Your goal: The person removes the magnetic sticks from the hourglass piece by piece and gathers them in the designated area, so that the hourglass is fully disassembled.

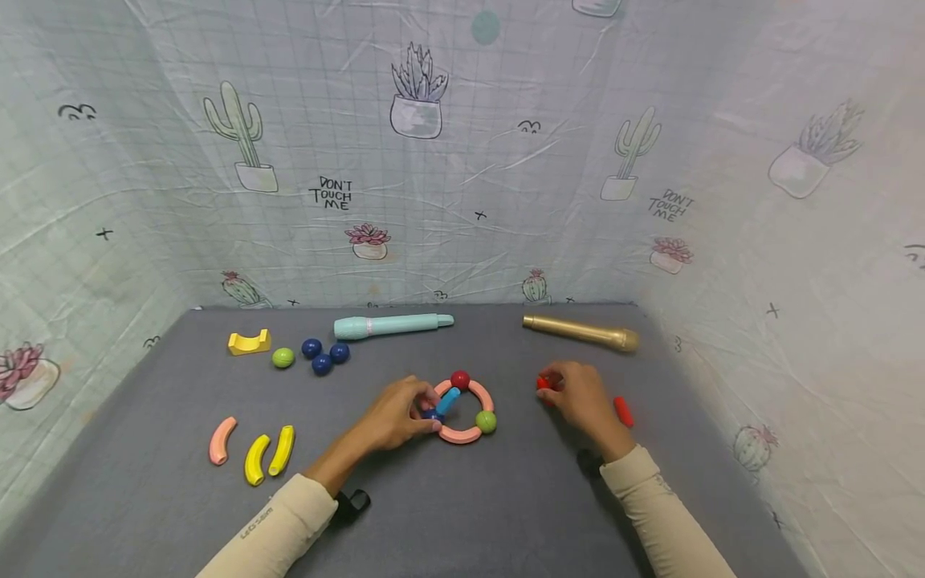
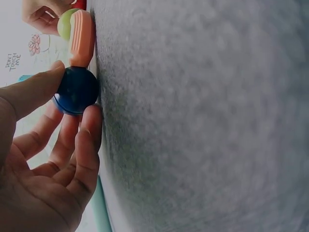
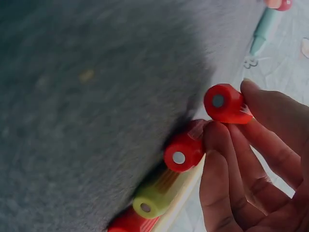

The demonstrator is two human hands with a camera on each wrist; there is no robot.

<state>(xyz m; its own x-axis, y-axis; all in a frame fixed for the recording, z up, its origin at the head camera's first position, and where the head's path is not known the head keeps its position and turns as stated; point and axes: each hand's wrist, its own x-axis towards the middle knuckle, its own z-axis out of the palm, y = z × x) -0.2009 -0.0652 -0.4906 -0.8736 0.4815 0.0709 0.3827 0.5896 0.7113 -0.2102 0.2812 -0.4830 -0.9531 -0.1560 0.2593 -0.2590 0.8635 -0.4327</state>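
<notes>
On the grey tabletop (image 1: 144, 498) the left hand (image 1: 393, 417) reaches to the left side of a ring of toy pieces (image 1: 462, 411) lying near the middle. Its thumb and fingers pinch a dark blue ball (image 2: 76, 90) at the ring's left edge; in the left wrist view the ball touches the end of a pink curved piece (image 2: 80, 37), with a green ball (image 2: 65, 23) just beyond that. In the head view the ring also carries a red ball (image 1: 460, 379) on its far side, and a light blue stick (image 1: 447, 400) lies inside it, next to the left fingertips.

The right hand (image 1: 578, 395) rests to the right of the ring, well apart from it. Its thumb and fingers grip a short red stick (image 3: 225, 104), lifted off the cloth. Just below it in the right wrist view lie another red stick (image 3: 186, 150), a yellow-green stick (image 3: 154, 197) and a further red piece at the frame edge, side by side.

Along the far edge lie a pale teal tube (image 1: 390, 325) and a gold tube (image 1: 581, 332). At far left sit a yellow curved block (image 1: 249, 343), a green ball and three dark blue balls (image 1: 323, 356). Near left lie a pink curved piece and two yellow curved pieces (image 1: 267, 454). A cloth printed with cacti (image 1: 462, 160) walls in the scene.
</notes>
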